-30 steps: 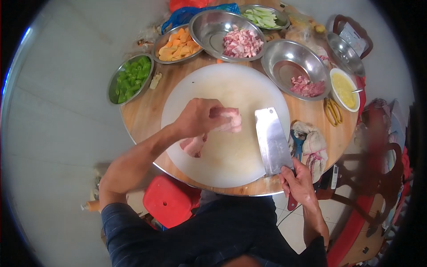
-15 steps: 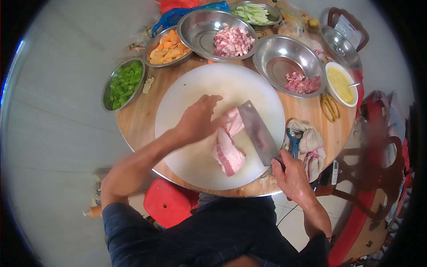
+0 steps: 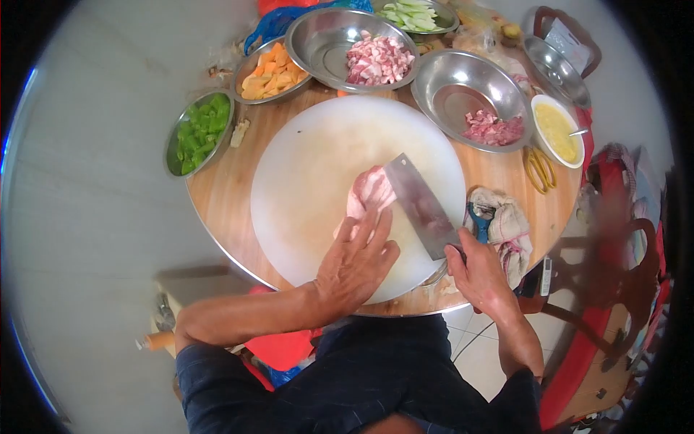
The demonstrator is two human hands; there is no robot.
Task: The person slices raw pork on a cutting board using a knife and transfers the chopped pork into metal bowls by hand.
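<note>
A slab of raw pork point(image 3: 371, 186) lies near the middle of the round white cutting board point(image 3: 296, 173). My left hand point(image 3: 358, 264) rests over the pork's near end, its fingers stretched out and a little spread; they hide that part of the meat. In my right hand point(image 3: 478, 275) is the handle of a cleaver point(image 3: 423, 210), gripped with the fingers wrapped round it. The broad blade slants up and left, its far end beside the pork's right edge.
Round the board stand bowls of green peppers point(image 3: 201, 134), orange slices point(image 3: 271, 72), chopped meat point(image 3: 379, 58), minced-looking meat point(image 3: 494, 129), pale green slices point(image 3: 410, 16) and yellow liquid point(image 3: 557, 134). A cloth point(image 3: 506, 235) with a blue-handled peeler lies right. A red stool point(image 3: 285, 347) is below.
My left hand has come back toward me, from the pork's far left side to its near end. The cleaver has shifted slightly up and stays in my right hand.
</note>
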